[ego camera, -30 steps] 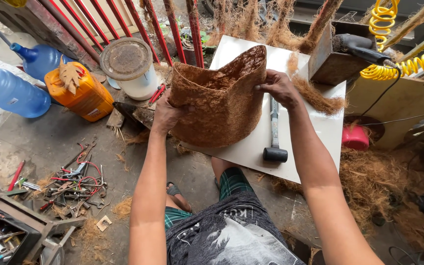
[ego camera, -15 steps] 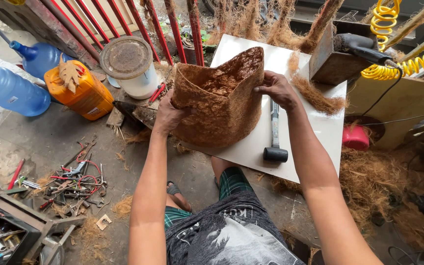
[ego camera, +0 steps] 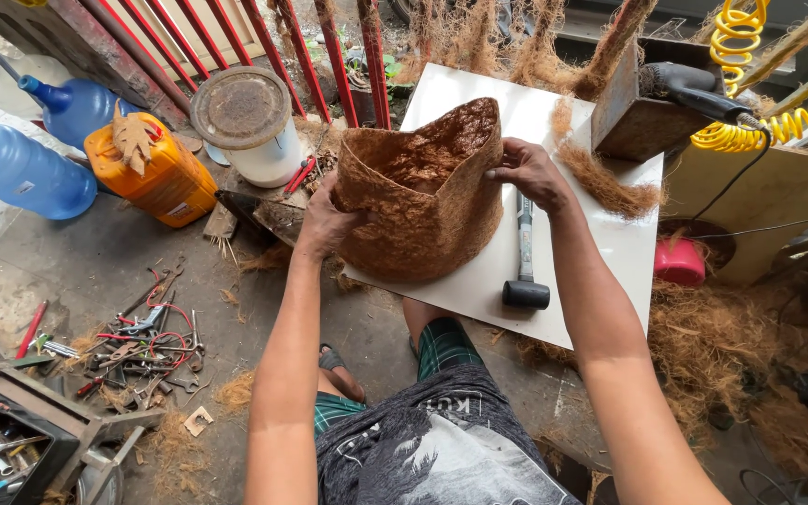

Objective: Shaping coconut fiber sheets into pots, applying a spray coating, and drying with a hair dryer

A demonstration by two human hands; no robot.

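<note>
- Head view, looking down: nearest, at the lower left, a tool tray [ego camera: 11, 440] holds small metal parts, with loose hand tools [ego camera: 142, 341] scattered on the concrete beyond it.
- Left hand [ego camera: 329, 223] is closed on the left wall of a brown coconut-fibre pot [ego camera: 423, 201].
- Right hand [ego camera: 530, 173] pinches the pot's right rim, fingers curled over the edge.
- Compared with a second ago, the pot sits slightly more upright on the white board [ego camera: 610, 252], with its mouth more open; both grips are unchanged.
- Inside the pot, only rough brown fibre shows.
- A black-headed mallet [ego camera: 526, 281] lies just right of the pot.
- Farther left: an orange jug [ego camera: 151, 178], blue bottles [ego camera: 21, 173] and a lidded white bucket [ego camera: 250, 126]; their contents are hidden.
</note>
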